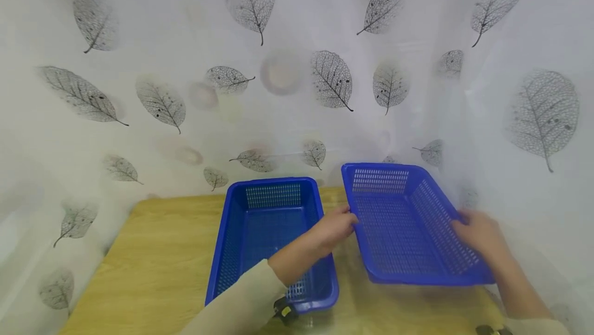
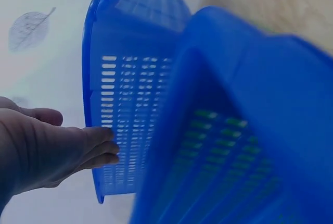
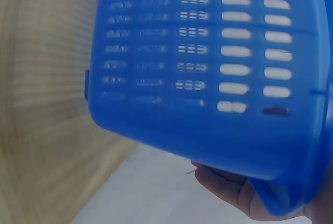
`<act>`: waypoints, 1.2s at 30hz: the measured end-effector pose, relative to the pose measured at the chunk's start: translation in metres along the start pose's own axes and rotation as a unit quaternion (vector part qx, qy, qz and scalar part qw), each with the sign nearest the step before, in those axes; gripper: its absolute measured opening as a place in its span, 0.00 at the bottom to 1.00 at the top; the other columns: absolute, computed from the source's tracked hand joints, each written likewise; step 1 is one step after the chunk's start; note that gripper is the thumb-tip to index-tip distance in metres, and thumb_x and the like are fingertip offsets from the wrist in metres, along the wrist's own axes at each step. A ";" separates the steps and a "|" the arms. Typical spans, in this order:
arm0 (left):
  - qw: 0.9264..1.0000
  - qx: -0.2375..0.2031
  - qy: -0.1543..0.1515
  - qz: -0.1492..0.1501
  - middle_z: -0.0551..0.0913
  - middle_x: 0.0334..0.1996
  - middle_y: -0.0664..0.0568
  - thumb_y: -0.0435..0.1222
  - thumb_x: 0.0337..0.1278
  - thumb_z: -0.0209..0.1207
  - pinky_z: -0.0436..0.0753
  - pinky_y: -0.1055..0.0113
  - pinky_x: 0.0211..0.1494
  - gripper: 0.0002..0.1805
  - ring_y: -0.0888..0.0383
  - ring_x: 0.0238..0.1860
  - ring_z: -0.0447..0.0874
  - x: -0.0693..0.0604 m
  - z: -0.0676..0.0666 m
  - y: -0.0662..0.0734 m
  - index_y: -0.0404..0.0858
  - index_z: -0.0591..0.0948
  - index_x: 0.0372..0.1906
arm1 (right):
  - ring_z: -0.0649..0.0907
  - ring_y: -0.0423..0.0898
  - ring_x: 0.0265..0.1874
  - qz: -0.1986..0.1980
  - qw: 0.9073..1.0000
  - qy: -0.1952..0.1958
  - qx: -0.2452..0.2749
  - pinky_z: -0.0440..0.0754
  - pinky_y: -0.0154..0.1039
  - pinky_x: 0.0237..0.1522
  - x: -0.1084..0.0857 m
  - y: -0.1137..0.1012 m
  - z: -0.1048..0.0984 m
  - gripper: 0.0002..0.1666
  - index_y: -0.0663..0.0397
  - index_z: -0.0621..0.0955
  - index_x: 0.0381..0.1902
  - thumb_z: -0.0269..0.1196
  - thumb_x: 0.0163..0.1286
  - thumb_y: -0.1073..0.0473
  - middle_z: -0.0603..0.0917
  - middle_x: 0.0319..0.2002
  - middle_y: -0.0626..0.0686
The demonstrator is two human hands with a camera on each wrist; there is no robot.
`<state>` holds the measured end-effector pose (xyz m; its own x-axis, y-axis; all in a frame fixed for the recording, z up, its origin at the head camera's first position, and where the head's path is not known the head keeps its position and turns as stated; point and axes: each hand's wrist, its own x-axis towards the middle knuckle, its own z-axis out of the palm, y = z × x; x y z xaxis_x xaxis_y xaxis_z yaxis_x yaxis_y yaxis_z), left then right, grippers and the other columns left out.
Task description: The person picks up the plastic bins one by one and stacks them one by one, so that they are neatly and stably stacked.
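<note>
A blue plastic basket (image 1: 399,232) with slotted walls is held tilted above the right side of the table. On its left rim, my left hand (image 1: 335,225) grips it; in the left wrist view the fingers (image 2: 101,146) lie against the outer slotted wall. My right hand (image 1: 480,234) holds the opposite rim, slightly blurred. The right wrist view shows the basket's outer wall (image 3: 171,83) close up, with part of that hand (image 3: 229,190) below the rim. A second, darker blue basket (image 1: 274,224) stands on the table beneath my left forearm, with nothing seen inside.
The wooden table (image 1: 162,252) extends to the left of the standing basket. A pale curtain or sheet (image 1: 287,118) printed with grey leaves hangs behind the table and along both sides. Dark wrist straps (image 1: 284,310) show near the sleeves.
</note>
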<state>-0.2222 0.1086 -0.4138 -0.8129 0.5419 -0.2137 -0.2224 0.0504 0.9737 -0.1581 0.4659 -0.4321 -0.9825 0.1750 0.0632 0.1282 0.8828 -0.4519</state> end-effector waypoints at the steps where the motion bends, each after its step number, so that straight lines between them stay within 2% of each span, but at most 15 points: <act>1: 1.000 -0.003 -0.005 0.002 0.75 0.73 0.42 0.30 0.68 0.53 0.64 0.46 0.81 0.32 0.43 0.79 0.66 -0.003 -0.005 0.003 0.27 0.69 0.76 | 0.74 0.86 0.57 -0.004 1.000 0.000 0.006 0.72 0.79 0.58 0.000 -0.005 -0.002 0.34 0.88 0.69 0.65 0.57 0.79 0.57 0.73 0.59 0.87; 3: 1.000 -0.002 -0.006 0.005 0.74 0.74 0.42 0.31 0.70 0.53 0.65 0.47 0.80 0.31 0.43 0.79 0.66 -0.010 -0.015 0.010 0.27 0.69 0.76 | 0.76 0.84 0.56 -0.011 1.000 0.001 0.019 0.73 0.78 0.57 0.000 -0.016 -0.005 0.35 0.86 0.70 0.65 0.55 0.82 0.53 0.75 0.58 0.85; 8: 0.999 0.031 0.015 0.015 0.77 0.71 0.41 0.36 0.78 0.50 0.67 0.46 0.79 0.28 0.43 0.77 0.68 -0.033 -0.042 0.035 0.29 0.70 0.76 | 0.80 0.80 0.54 -0.012 0.998 -0.005 0.068 0.76 0.75 0.54 -0.001 -0.049 -0.017 0.35 0.80 0.73 0.66 0.45 0.87 0.48 0.80 0.57 0.81; 11: 0.998 0.040 0.033 0.019 0.72 0.75 0.38 0.38 0.80 0.49 0.67 0.46 0.79 0.31 0.43 0.78 0.66 -0.047 -0.058 0.049 0.28 0.63 0.80 | 0.80 0.78 0.55 -0.010 0.994 -0.013 0.105 0.76 0.73 0.56 0.000 -0.071 -0.024 0.36 0.80 0.72 0.68 0.43 0.88 0.47 0.80 0.57 0.81; 14: 0.997 0.049 0.049 0.030 0.70 0.77 0.38 0.40 0.83 0.48 0.67 0.46 0.79 0.32 0.42 0.79 0.66 -0.062 -0.071 0.057 0.29 0.61 0.81 | 0.85 0.67 0.47 -0.017 0.993 -0.017 0.119 0.80 0.66 0.55 0.001 -0.091 -0.027 0.37 0.80 0.72 0.69 0.44 0.88 0.46 0.84 0.53 0.77; 16: 0.996 0.054 0.056 0.039 0.70 0.76 0.39 0.41 0.84 0.49 0.68 0.46 0.78 0.31 0.42 0.78 0.67 -0.072 -0.079 0.060 0.30 0.63 0.80 | 0.87 0.58 0.40 -0.032 0.992 -0.014 0.120 0.84 0.56 0.51 0.001 -0.102 -0.027 0.37 0.79 0.73 0.68 0.45 0.88 0.46 0.87 0.47 0.72; 18: 0.996 0.053 0.060 0.048 0.71 0.76 0.40 0.42 0.84 0.48 0.67 0.46 0.79 0.30 0.42 0.78 0.67 -0.079 -0.087 0.061 0.31 0.64 0.80 | 0.87 0.53 0.38 -0.049 0.992 -0.004 0.113 0.84 0.49 0.47 0.000 -0.111 -0.024 0.36 0.77 0.75 0.67 0.46 0.88 0.45 0.89 0.44 0.67; 22: 0.995 0.039 0.059 0.069 0.68 0.77 0.37 0.41 0.84 0.47 0.64 0.44 0.80 0.31 0.40 0.79 0.64 -0.094 -0.102 0.062 0.28 0.62 0.80 | 0.87 0.65 0.48 -0.064 0.990 0.005 0.123 0.84 0.60 0.53 -0.003 -0.127 -0.016 0.37 0.73 0.77 0.68 0.45 0.88 0.42 0.88 0.48 0.70; 25: 0.994 0.036 0.068 0.077 0.68 0.77 0.36 0.40 0.84 0.47 0.64 0.44 0.80 0.30 0.39 0.79 0.64 -0.106 -0.114 0.060 0.27 0.62 0.80 | 0.83 0.69 0.56 -0.066 0.987 0.004 0.145 0.79 0.69 0.57 -0.005 -0.140 -0.009 0.37 0.69 0.79 0.68 0.44 0.88 0.42 0.87 0.52 0.70; 30: 0.989 0.066 0.117 0.058 0.72 0.74 0.34 0.41 0.84 0.48 0.72 0.40 0.74 0.31 0.37 0.73 0.73 -0.128 -0.131 0.055 0.31 0.60 0.81 | 0.82 0.66 0.61 -0.104 0.981 0.002 0.164 0.77 0.67 0.62 -0.012 -0.162 0.005 0.31 0.65 0.81 0.66 0.45 0.89 0.47 0.88 0.56 0.65; 33: 0.985 0.089 0.143 0.046 0.69 0.76 0.34 0.40 0.83 0.50 0.73 0.39 0.73 0.34 0.36 0.73 0.73 -0.139 -0.136 0.048 0.30 0.57 0.83 | 0.83 0.66 0.62 -0.126 0.978 0.004 0.167 0.78 0.67 0.63 -0.020 -0.171 0.015 0.27 0.65 0.80 0.68 0.47 0.88 0.51 0.88 0.57 0.64; 36: 0.982 0.093 0.157 0.046 0.69 0.77 0.33 0.39 0.82 0.51 0.71 0.39 0.75 0.34 0.37 0.74 0.72 -0.146 -0.140 0.040 0.28 0.57 0.82 | 0.85 0.65 0.60 -0.129 0.973 -0.013 0.190 0.81 0.64 0.61 -0.028 -0.177 0.024 0.28 0.67 0.77 0.71 0.50 0.88 0.52 0.86 0.59 0.65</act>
<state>-0.1878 -0.0863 -0.3549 -0.9574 0.2671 -0.1094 -0.0617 0.1811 0.9815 -0.1567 0.2942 -0.3754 -0.9792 -0.0476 0.1974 -0.1778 0.6706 -0.7202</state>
